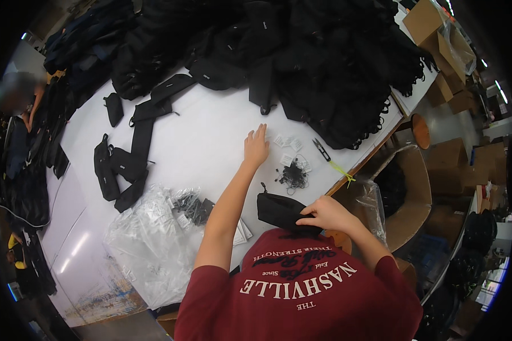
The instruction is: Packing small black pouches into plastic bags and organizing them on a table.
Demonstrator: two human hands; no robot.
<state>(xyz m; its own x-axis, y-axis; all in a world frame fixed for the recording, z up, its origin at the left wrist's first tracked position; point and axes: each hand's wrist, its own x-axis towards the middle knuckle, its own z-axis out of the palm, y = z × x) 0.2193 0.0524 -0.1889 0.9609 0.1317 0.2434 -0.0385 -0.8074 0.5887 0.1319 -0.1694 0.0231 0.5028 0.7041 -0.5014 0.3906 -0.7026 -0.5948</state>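
Note:
My right hand (329, 213) is closed on one end of a black zippered pouch (277, 209), close to my body at the table's near edge. A zipper pull stands up at the pouch's far left corner. Stretched out over the white table (193, 131), my left hand (257, 146) has its fingers extended and holds nothing that I can see. Just right of it lie several small white tags (290, 143). Nearer to me is a tangle of thin black loops (293, 175). Thread snips (321, 150) with a yellow-green cord lie to the right.
A large heap of black pouches (227, 51) fills the far side. More loose pouches (139, 139) lie at the left. Clear plastic bags (153, 244) are piled left of my left forearm. An open cardboard box (415, 199) stands right of the table. Another person (25, 102) is at far left.

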